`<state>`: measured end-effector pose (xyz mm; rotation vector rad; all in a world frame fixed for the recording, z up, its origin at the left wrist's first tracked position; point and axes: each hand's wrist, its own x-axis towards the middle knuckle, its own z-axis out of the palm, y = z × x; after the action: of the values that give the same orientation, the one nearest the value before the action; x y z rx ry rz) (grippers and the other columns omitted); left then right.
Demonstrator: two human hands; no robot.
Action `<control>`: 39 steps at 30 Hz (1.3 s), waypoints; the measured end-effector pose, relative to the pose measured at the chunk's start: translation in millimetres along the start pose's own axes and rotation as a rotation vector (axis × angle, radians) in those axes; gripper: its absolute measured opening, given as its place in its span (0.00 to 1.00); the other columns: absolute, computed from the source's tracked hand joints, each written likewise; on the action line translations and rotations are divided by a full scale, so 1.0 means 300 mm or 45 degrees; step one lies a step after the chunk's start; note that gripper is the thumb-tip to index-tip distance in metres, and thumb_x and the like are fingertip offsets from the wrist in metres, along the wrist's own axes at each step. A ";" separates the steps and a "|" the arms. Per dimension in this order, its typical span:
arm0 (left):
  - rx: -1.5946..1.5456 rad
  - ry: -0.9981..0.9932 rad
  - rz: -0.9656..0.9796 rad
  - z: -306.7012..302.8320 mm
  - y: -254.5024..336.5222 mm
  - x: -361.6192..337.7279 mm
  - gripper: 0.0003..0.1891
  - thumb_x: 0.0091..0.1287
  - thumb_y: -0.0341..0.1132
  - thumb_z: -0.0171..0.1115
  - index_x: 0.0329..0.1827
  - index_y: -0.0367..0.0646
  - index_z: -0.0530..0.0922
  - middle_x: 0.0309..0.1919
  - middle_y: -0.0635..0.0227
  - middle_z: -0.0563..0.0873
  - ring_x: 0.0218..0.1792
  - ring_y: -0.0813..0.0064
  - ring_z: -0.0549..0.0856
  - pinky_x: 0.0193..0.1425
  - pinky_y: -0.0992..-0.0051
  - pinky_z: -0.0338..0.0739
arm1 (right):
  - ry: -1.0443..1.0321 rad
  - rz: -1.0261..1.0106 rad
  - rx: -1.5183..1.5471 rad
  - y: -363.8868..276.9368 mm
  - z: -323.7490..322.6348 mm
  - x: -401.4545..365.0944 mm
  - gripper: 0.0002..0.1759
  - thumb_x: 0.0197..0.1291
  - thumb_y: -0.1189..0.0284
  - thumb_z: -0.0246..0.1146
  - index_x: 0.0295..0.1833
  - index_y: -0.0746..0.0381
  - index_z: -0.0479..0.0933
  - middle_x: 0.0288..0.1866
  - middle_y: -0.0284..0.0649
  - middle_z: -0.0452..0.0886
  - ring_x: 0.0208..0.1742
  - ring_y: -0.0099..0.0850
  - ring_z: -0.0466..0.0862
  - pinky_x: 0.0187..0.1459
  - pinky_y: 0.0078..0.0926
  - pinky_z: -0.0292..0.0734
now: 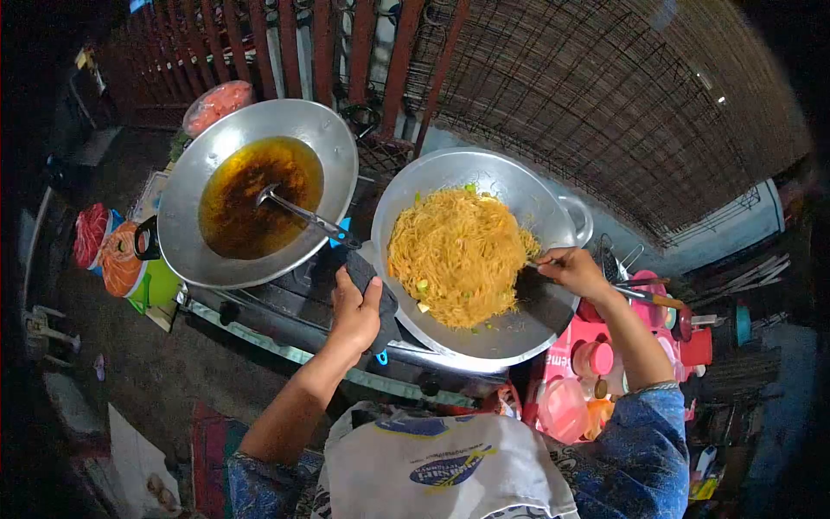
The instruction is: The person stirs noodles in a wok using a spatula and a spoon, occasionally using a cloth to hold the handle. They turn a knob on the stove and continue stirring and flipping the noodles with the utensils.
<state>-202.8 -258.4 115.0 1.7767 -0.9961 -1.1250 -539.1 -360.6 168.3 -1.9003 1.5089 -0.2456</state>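
Noodles (458, 255) with bits of green are heaped in a large metal wok (536, 333) in the middle. My left hand (354, 313) is closed on a dark grey cloth (370, 281), pressed against the left rim of this wok. At the wok's right side my right hand (571, 272) pinches the handle of a metal utensil (531, 263), whose far end is hidden in the noodles. A second wok (186, 195) on the left contains dark golden oil (259, 208). A ladle (294, 209) with a black handle rests in it, its handle pointing toward my left hand.
Both woks stand over a stove (346, 368). At the right is a pink surface (553, 355) with jars and tubs, including a pink-lidded jar (594, 357). Bagged food (125, 259) and a green container (157, 284) lie at the left. A wire grid (562, 112) rises behind.
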 end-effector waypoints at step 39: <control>-0.944 -0.466 -0.099 -0.050 -0.017 -0.009 0.39 0.68 0.48 0.48 0.71 0.38 0.36 0.69 0.58 0.52 0.69 0.67 0.53 0.70 0.70 0.49 | 0.295 0.046 -1.682 -0.398 -0.205 -0.215 0.10 0.46 0.69 0.56 0.35 0.49 0.81 0.26 0.45 0.80 0.27 0.41 0.82 0.27 0.38 0.77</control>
<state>-188.5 -251.0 115.5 1.0385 -0.5824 -1.6423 -498.3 -315.3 304.4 -2.8504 2.0980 0.7787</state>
